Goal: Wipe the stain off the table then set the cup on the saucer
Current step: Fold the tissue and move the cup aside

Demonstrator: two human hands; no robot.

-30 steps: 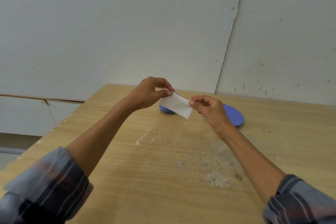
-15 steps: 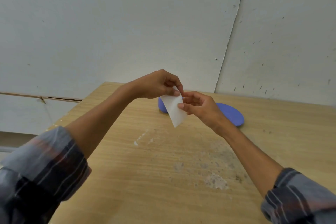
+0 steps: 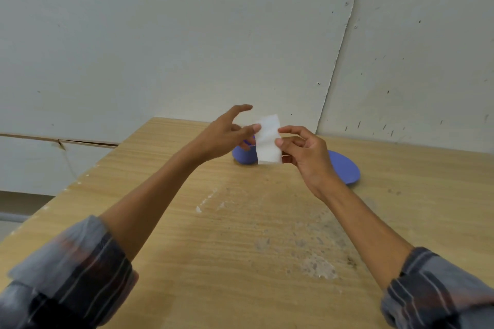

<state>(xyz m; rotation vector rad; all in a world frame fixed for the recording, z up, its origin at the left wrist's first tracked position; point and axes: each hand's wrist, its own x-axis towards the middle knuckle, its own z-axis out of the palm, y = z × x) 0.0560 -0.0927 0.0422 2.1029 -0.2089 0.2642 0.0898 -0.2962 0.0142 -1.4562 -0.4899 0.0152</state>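
head view: one wide-angle frame looking forward and down over both forearms, raised above a wooden tabletop (image 3: pixel 187 262) set against a pale wall (image 3: pixel 160 35).
left hand (image 3: pixel 223 136): held above the far part of the tabletop; fingers spread, index lifted clear; thumb tip touches the left edge of the tissue (image 3: pixel 268 139). grip is wide, not closed on the sheet.
right hand (image 3: pixel 304 153): thumb and fingers pinch the right edge of the tissue; grip is narrow and carries the sheet.
tissue: white, folded into an upright strip, suspended between the two hands, clear of the tabletop.
cup (image 3: pixel 243 154): blue, at the far end of the tabletop, largely hidden behind the left hand and the tissue; its orientation cannot be told.
saucer (image 3: pixel 346 168): blue, flat on the tabletop just right of the cup, partly hidden by the right wrist; whether it touches the cup cannot be told.
stain (image 3: pixel 318 266): pale, blotchy patch with dark specks on the near right of the tabletop, below the right forearm, well apart from the tissue.
white flecks (image 3: pixel 207 200): short line of marks near the tabletop centre.
sleeves (image 3: pixel 72 272): grey plaid, rolled back on both arms.
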